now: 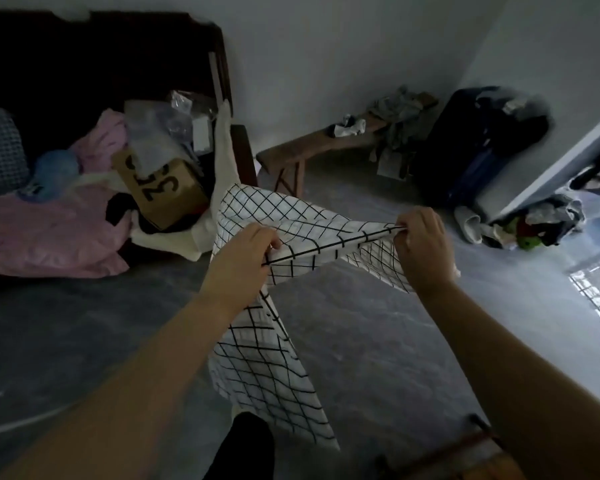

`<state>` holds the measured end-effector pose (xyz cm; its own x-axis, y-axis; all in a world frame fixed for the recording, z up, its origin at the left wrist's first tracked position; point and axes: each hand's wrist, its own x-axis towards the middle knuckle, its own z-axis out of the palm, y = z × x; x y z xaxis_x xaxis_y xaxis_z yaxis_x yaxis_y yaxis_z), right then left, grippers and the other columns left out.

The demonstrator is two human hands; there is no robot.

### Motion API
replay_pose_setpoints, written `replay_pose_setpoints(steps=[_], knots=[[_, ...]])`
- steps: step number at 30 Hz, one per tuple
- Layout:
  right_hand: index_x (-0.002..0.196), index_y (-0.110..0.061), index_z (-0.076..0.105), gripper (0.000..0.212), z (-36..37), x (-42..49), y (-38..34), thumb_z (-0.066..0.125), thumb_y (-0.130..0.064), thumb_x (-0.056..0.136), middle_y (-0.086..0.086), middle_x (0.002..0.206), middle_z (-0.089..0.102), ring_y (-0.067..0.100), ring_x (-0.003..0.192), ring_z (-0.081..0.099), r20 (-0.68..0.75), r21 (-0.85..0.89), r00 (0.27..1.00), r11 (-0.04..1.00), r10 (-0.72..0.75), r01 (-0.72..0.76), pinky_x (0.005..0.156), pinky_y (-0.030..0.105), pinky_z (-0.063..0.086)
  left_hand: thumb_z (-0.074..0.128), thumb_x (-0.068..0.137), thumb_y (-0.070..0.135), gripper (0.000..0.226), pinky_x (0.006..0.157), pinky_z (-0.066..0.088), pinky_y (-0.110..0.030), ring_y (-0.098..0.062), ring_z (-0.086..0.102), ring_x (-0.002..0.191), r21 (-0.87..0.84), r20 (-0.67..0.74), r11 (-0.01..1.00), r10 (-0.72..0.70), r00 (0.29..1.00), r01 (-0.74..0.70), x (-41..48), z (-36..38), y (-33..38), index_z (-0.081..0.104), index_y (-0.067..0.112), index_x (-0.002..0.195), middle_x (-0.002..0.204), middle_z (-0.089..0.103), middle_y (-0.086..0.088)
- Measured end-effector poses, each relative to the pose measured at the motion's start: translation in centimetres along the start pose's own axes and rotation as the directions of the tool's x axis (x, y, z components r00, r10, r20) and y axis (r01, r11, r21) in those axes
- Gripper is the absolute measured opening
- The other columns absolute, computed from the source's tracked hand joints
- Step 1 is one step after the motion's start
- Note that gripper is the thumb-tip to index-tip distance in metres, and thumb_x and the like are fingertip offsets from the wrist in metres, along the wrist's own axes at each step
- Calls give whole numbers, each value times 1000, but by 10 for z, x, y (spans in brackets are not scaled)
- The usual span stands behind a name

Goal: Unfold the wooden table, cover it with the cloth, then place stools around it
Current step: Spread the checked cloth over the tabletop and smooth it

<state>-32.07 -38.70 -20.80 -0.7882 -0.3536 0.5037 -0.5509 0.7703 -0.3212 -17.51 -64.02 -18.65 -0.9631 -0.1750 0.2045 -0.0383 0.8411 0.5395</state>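
Note:
A white cloth with a black grid pattern [260, 358] hangs in the air in front of me. My left hand [238, 263] pinches its upper edge on the left. My right hand [421, 245] pinches the same edge further right, so the edge is stretched between them. The rest of the cloth droops toward the grey floor, still partly folded. At the bottom right corner a piece of wooden furniture [465, 455] with a dark frame shows; I cannot tell whether it is the table or a stool.
A dark sofa [84, 64] at left is piled with pink fabric [49, 233], a cardboard box [163, 188] and plastic bags. A low wooden bench [291, 157] with clothes stands by the far wall, a dark suitcase [475, 147] beside it. Clothes lie heaped at right.

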Motion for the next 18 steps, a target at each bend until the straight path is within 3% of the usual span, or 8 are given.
replay_pose_setpoints(steps=[6, 13, 18], knots=[[88, -4, 57, 9, -71, -100, 48, 55, 3, 82, 13, 94, 54, 25, 87, 51, 30, -13, 999, 999, 39, -39, 71, 29, 39, 65, 74, -7, 34, 70, 49, -32, -10, 48, 83, -3, 68, 999, 49, 996, -49, -72, 42, 76, 57, 16, 97, 96, 47, 9], [88, -4, 57, 12, -143, -205, 78, 55, 4, 79, 14, 94, 53, 28, 87, 50, 15, -83, 991, 988, 132, -130, 70, 39, 45, 65, 75, -8, 32, 63, 34, -20, -10, 46, 78, -60, 154, 992, 123, 980, -115, -150, 84, 141, 57, 14, 97, 94, 44, 9], [87, 0, 59, 14, -181, -292, 83, 52, 9, 78, 17, 94, 54, 31, 87, 51, -76, -126, 955, 947, 287, -295, 72, 34, 40, 62, 79, 2, 23, 66, 38, -28, -14, 48, 83, -202, 235, 972, 163, 958, -116, -214, 126, 172, 58, 13, 99, 97, 48, 5]])
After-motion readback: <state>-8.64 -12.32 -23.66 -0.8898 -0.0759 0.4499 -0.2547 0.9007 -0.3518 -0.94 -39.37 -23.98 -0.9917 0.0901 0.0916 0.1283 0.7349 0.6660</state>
